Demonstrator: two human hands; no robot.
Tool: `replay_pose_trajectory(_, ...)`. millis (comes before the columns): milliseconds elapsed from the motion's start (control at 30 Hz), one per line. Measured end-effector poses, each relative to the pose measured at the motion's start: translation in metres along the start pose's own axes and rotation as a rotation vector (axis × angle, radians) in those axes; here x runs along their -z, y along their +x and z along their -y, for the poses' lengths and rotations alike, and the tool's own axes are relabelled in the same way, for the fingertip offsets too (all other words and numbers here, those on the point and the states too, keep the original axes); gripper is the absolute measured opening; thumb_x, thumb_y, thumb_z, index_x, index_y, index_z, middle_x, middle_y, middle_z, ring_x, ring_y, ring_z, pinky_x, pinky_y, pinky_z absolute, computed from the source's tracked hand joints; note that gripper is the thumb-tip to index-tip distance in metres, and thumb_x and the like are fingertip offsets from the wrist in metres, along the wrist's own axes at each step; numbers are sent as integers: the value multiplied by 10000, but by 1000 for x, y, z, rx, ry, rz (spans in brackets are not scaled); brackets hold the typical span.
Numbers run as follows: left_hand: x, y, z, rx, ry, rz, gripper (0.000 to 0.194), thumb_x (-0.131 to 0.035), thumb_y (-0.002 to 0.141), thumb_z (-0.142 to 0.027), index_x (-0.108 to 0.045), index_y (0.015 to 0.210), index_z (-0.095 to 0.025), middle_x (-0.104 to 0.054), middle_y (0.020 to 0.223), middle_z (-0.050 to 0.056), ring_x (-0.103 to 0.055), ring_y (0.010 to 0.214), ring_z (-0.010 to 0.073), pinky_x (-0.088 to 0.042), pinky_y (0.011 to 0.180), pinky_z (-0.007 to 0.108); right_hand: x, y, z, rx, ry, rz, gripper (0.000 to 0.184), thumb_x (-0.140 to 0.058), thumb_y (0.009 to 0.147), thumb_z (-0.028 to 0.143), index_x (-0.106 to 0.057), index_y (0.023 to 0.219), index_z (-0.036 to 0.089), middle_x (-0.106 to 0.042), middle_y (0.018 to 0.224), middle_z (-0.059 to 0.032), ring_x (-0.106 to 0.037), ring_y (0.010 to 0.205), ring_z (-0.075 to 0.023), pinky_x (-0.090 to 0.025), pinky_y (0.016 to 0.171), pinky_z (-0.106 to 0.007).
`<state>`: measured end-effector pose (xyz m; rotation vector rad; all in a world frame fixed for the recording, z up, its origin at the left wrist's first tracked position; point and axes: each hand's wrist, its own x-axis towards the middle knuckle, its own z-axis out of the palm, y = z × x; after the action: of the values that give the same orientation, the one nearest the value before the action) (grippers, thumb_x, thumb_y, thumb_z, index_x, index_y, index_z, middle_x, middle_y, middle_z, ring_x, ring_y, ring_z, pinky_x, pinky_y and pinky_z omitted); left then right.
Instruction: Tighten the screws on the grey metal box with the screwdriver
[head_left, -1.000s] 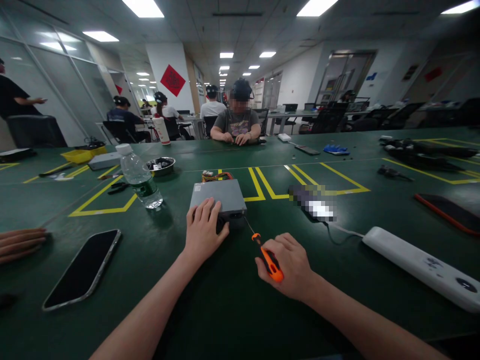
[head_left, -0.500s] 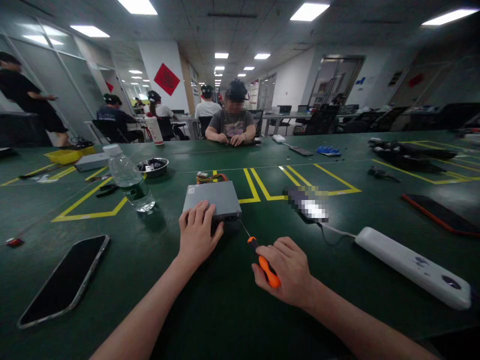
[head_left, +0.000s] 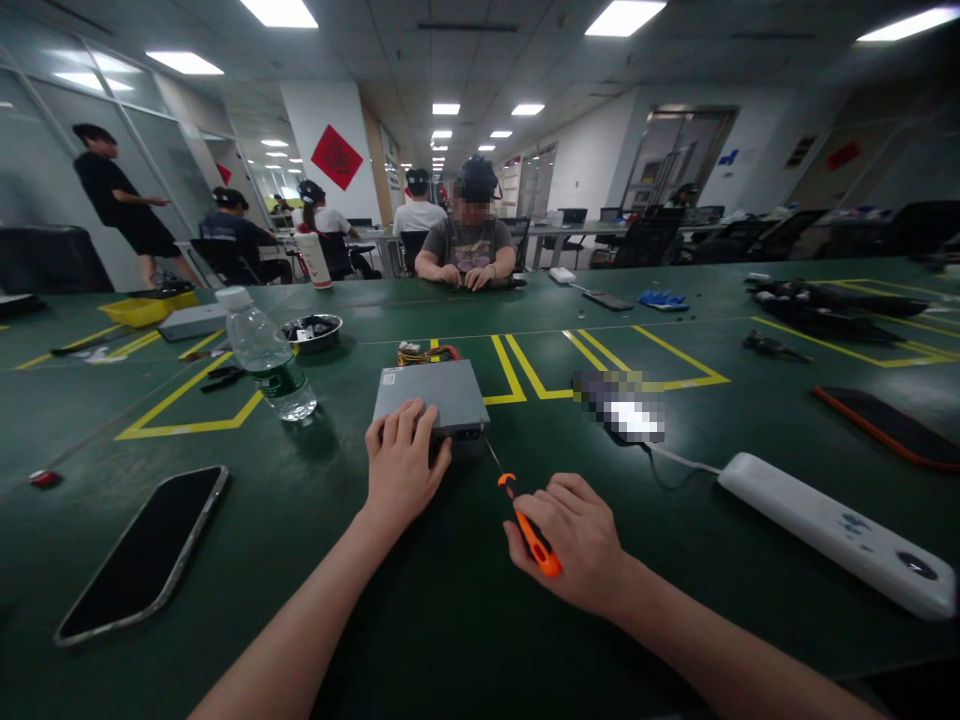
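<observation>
A grey metal box [head_left: 442,392] with coloured wires at its far end lies on the green table [head_left: 450,620] in front of me. My left hand [head_left: 401,465] rests on its near left corner, fingers laid over the top and front face. My right hand [head_left: 577,545] is closed round the orange handle of a small screwdriver [head_left: 525,520]. The thin shaft points up and left, and its tip meets the box's near right corner.
A black phone [head_left: 142,550] lies at the near left, a water bottle [head_left: 266,355] and a metal bowl [head_left: 315,330] further back. A white power strip [head_left: 832,530] and its cable run at the right. A person sits across the table [head_left: 469,245].
Both hands and the screwdriver stay on the box. The fingers of another person at the left edge have gone from view, and a small red thing shows there now.
</observation>
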<state>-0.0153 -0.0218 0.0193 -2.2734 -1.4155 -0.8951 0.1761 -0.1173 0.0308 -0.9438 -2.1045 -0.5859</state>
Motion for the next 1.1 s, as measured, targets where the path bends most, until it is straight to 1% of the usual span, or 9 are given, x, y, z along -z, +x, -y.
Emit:
replay_pose_trajectory(67, 0, 0, 0, 2, 3, 3, 369, -448, 828, -328, -501, 1163, -183, -506, 1247, 132, -421, 1174, 274, -272, 942, 443, -1, -1, 2, 10, -8, 31, 57, -519, 782, 183, -559, 815, 159, -544, 638, -1, -467, 598, -124, -401, 647, -303)
replay_pose_trajectory(167, 1, 0, 0, 1, 13, 11, 368, -441, 833, -333, -499, 1163, -180, -505, 1245, 133, -409, 1183, 272, -271, 941, 441, 0, -1, 4, 25, -14, 60, 81, -517, 756, 189, -586, 793, 169, -514, 636, -10, -445, 620, -140, -393, 643, -320)
replay_pose_trajectory(367, 2, 1, -1, -3, 20, 18, 365, -444, 833, -338, -504, 1155, -177, -507, 1239, 132, -414, 1174, 271, -273, 936, 438, 1, -2, 3, 79, 41, -26, 69, -547, 715, 178, -587, 772, 175, -495, 610, 8, -414, 595, -128, -385, 645, -318)
replay_pose_trajectory(500, 2, 1, -1, 2, 16, 11, 357, -448, 832, -337, -508, 1150, -185, -511, 1236, 126, -421, 1162, 273, -273, 933, 440, -6, 0, 5, 116, 74, 17, 87, -540, 734, 160, -584, 809, 172, -518, 628, 3, -429, 607, -129, -393, 671, -318)
replay_pose_trajectory(667, 0, 0, 0, 12, -10, -2, 362, -455, 827, -336, -509, 1155, -193, -512, 1236, 123, -414, 1171, 273, -268, 940, 442, -13, 1, 6, 102, 54, 52, 100, -540, 749, 167, -580, 840, 174, -527, 661, -5, -443, 640, -138, -396, 693, -322)
replay_pose_trajectory(900, 1, 1, -2, 19, -21, 2, 363, -457, 826, -328, -510, 1159, -194, -506, 1243, 121, -410, 1180, 270, -266, 950, 441, -13, 0, 9, 101, 21, 46, 99, -521, 761, 147, -577, 837, 176, -507, 652, -4, -437, 632, -135, -400, 689, -316)
replay_pose_trajectory(1033, 2, 1, -2, 12, -15, -14, 355, -449, 830, -318, -508, 1159, -197, -508, 1245, 119, -417, 1176, 265, -266, 956, 439, -13, 4, 17, 175, -26, 111, 204, -496, 768, 101, -584, 925, 196, -515, 667, -16, -454, 649, -146, -410, 706, -317)
replay_pose_trajectory(1100, 1, 1, -1, 8, -12, -18, 355, -447, 831, -315, -505, 1161, -197, -516, 1237, 120, -422, 1172, 265, -265, 956, 441, -12, 6, 20, 181, -14, 127, 195, -490, 776, 127, -586, 931, 198, -522, 674, -25, -465, 660, -154, -414, 720, -325)
